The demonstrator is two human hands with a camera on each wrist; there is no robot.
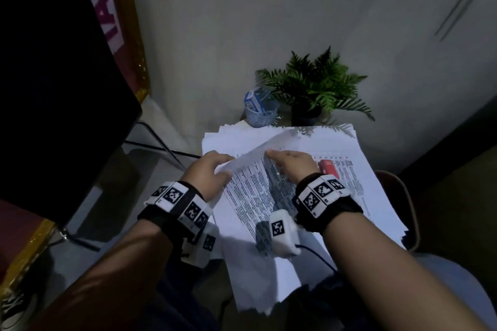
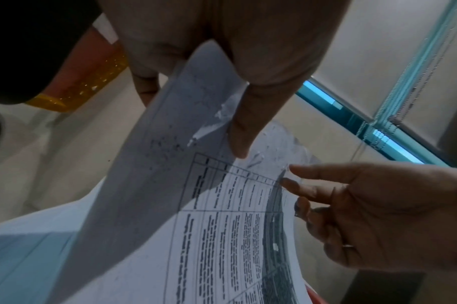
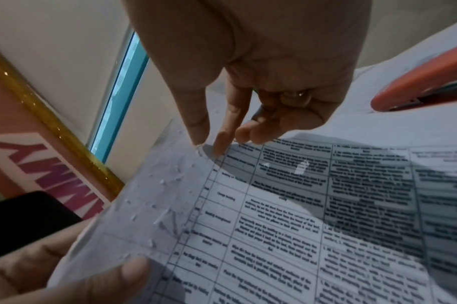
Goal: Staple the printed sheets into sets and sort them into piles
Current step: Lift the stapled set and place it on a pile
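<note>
I hold a set of printed sheets (image 1: 255, 191) above a wide pile of paper (image 1: 336, 140). My left hand (image 1: 212, 170) grips the set's left edge, thumb on top (image 2: 238, 131), and one sheet is bent back over it. My right hand (image 1: 285, 160) reaches to the top corner of the set. There its thumb and forefinger tips (image 3: 196, 127) pinch the sheet's corner while the other fingers curl. The table print on the sheets (image 3: 300, 226) is blurred. A red stapler (image 1: 328, 166) lies on the pile just right of my right hand, and shows orange-red (image 3: 417, 88) in the right wrist view.
A potted fern (image 1: 314, 88) and a blue mesh cup (image 1: 261, 113) holding a small box stand behind the pile, against the wall. The rounded wooden table edge (image 1: 411, 204) shows at the right. A large black object (image 1: 53, 88) looms at the left.
</note>
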